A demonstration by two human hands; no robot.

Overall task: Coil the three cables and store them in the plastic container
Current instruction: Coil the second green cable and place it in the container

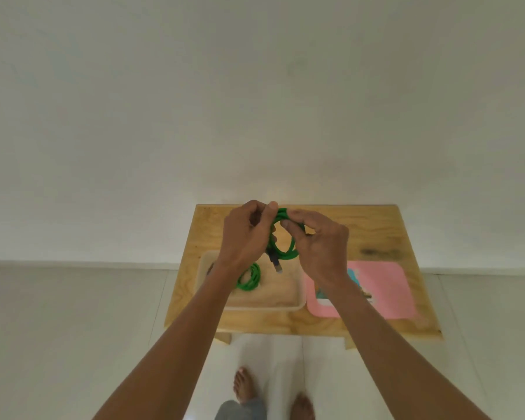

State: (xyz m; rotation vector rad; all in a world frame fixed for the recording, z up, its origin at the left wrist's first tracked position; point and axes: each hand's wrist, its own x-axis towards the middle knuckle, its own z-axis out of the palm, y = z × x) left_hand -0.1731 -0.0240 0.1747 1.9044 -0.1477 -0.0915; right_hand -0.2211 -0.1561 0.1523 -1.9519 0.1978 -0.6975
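Green cable (286, 256), wound into a few loops, is held up in the air between both hands, above the far part of the table. The left hand (245, 237) has its fingers curled around the left side of the coil, with the thumb raised at the top. The right hand (319, 247) pinches the upper right side of the loops between the thumb and the curled fingers. A dark plug (275, 263) with a metal tip hangs down from the bottom of the coil, just between the two wrists. Below the hands stands a clear plastic container (297, 298) on the left half of the wooden table (376, 231). Inside it lies a second green cable (250, 278), already coiled, close to the left wall and partly hidden behind the left forearm. Something dark shows at the far left corner of the container, but I cannot tell what it is. Just beside the container, on the right, a pink mat (388, 289) with a small coloured picture lies flat on the table. The table stands against a white wall, on a pale tiled floor (73, 328), and two bare feet (246, 386) are seen at the bottom.
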